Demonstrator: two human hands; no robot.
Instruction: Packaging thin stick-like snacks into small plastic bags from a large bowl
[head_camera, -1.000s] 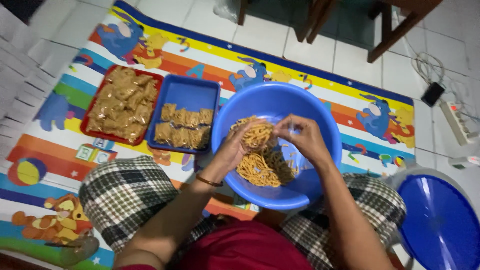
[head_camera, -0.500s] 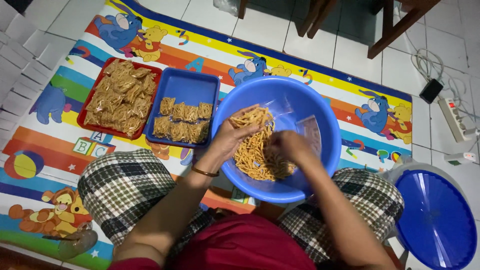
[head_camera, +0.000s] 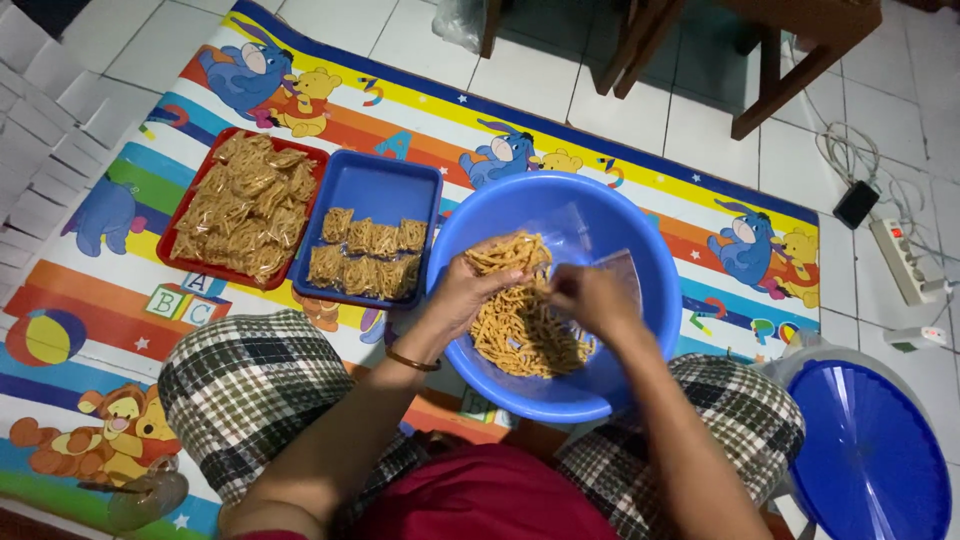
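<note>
A big round blue basin (head_camera: 640, 225) rests between my knees, with a heap of thin golden fried sticks (head_camera: 520, 335) inside. My left hand (head_camera: 462, 295) is cupped over the basin, gripping a bunch of the fried sticks (head_camera: 505, 255). Over the heap, my right hand (head_camera: 590, 298) pinches a clear plastic bag (head_camera: 612, 265) that stands against the basin's far wall. The two hands nearly touch, with the bunch of sticks between them.
Left of the basin lie a blue tray (head_camera: 385, 185) holding several filled packets and a red tray (head_camera: 196, 200) piled with more. All sit on a colourful cartoon mat (head_camera: 120, 290). A tub with a blue lid (head_camera: 865, 450) stands right; a power strip (head_camera: 905, 260) and wooden chair legs (head_camera: 745, 75) lie beyond.
My right hand dropped from the raised bunch of sticks and took the plastic bag. The left hand kept its handful and stayed over the basin's left half. The view shifted slightly.
</note>
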